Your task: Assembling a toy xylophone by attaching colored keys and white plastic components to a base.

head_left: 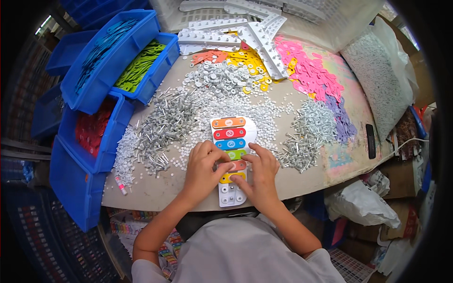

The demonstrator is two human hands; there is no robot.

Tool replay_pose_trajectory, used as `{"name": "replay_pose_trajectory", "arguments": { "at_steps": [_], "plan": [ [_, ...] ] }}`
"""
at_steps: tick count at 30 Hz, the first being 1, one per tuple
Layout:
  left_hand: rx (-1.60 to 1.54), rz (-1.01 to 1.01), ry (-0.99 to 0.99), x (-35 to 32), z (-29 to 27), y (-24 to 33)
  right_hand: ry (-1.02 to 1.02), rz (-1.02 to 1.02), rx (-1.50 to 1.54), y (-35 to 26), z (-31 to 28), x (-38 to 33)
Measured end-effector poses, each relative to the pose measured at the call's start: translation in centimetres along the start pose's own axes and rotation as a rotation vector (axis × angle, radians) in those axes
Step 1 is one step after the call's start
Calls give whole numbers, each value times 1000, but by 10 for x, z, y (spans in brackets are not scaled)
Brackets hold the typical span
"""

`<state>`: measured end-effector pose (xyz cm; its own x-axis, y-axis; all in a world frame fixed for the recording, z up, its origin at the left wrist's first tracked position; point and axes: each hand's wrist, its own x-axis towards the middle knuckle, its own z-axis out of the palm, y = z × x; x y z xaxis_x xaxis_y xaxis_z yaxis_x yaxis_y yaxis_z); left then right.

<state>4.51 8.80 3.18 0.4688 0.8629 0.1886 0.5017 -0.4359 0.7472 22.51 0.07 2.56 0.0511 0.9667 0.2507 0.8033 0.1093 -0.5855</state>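
A toy xylophone with a white base [254, 134] lies lengthwise before me, topped by orange, red, blue, green, salmon and yellow bars. Its near end has no bar, and pegs and round white pieces show there. My left hand [202, 167] is at the left edge, with fingers curled and fingertips together over the salmon bar [240, 165]; whatever they pinch is hidden. From the right, my right hand [263, 177] rests on the toy with thumb and fingers apart. Its thumb touches the yellow bar [226, 178], and its index finger is by the green bar [234, 154].
Metal pins [163, 127], white washers [222, 78] and pink bars [311, 70] lie in heaps. Blue bins [96, 162] hold colored bars at left. White bases [264, 52] are stacked behind; a sack [377, 70] leans at right. A small tube [121, 186] lies near the left edge.
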Motion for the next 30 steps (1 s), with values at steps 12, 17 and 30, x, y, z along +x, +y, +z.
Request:
{"name": "replay_pose_trajectory", "arguments": {
  "at_steps": [12,17,30],
  "plan": [
    [-254,-172,251,-68,7,-17,201,19,-129,48,-46,45],
    [-405,-325,320,-92,19,-19,332,1,-497,152,-93,135],
    [-433,-333,344,-83,21,-22,84,261,-528,230,-95,194]
  ]
}}
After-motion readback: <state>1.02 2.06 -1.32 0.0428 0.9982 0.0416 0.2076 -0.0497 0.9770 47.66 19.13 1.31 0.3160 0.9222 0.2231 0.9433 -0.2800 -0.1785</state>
